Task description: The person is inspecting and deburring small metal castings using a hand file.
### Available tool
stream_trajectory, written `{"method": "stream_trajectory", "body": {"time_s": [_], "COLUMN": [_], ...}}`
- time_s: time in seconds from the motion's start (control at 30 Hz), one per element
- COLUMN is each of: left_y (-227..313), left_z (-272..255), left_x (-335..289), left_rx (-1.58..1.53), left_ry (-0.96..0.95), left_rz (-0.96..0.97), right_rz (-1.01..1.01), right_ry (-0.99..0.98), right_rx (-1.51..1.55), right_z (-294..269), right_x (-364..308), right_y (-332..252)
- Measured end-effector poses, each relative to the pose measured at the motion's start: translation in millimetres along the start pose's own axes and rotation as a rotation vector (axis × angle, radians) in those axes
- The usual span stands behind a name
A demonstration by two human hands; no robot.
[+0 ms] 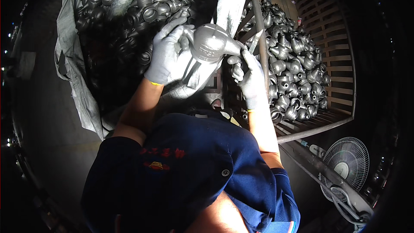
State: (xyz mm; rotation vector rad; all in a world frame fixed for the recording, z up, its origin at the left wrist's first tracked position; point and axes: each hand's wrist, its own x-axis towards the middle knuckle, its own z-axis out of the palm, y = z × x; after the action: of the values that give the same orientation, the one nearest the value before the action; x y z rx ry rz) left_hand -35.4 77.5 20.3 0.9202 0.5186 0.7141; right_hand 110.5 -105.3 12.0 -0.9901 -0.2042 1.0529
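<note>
Casting (210,43) here's up in midair, left hand (167,56) and right hand (250,75) each gripping an end, near that slatted crate (339,68).

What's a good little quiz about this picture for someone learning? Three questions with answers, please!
1. Which pale-grey-gloved hand holds the tapering spout of the bulbous metallic-grey part?
2. True or false: the round white wire-caged fan is on the person's right.
3. Where do similar grey parts lie? A: red plastic bucket. B: slatted brown crate. C: clear glass jar.
Key: 1, the right hand; 2, true; 3, B.
</note>
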Motion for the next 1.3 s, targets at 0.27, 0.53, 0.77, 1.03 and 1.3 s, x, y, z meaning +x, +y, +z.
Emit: {"method": "stream_trajectory", "body": {"time_s": [0.27,0.53,0.77,1.03,1.3], "left_y": [-12.1,-12.3,-20.8,-43.1,-39.6], "left_z": [-15.8,-14.1,-14.3,-30.6,-28.3], "left_x": [8.4,7.0,-8.7,-7.4,-5.3], "left_rx": [0.066,0.107,0.345,-0.136,-0.253], "left_ry": [0.136,0.173,-0.073,-0.145,-0.116], "left_rz": [-0.125,-0.159,-0.041,-0.260,-0.387], "right_rz": [-0.007,-0.053,-0.091,-0.110,-0.173], "right_ry": [0.094,0.056,0.022,0.206,0.272], "right_rx": [-0.282,-0.373,-0.337,-0.462,-0.455], "right_z": [11.9,25.1,30.7,43.4,33.0], "right_x": [-10.1,-21.2,-23.7,-28.6,-16.5], "right_y": [-5.8,-10.0,-12.7,-25.7,-20.0]}}
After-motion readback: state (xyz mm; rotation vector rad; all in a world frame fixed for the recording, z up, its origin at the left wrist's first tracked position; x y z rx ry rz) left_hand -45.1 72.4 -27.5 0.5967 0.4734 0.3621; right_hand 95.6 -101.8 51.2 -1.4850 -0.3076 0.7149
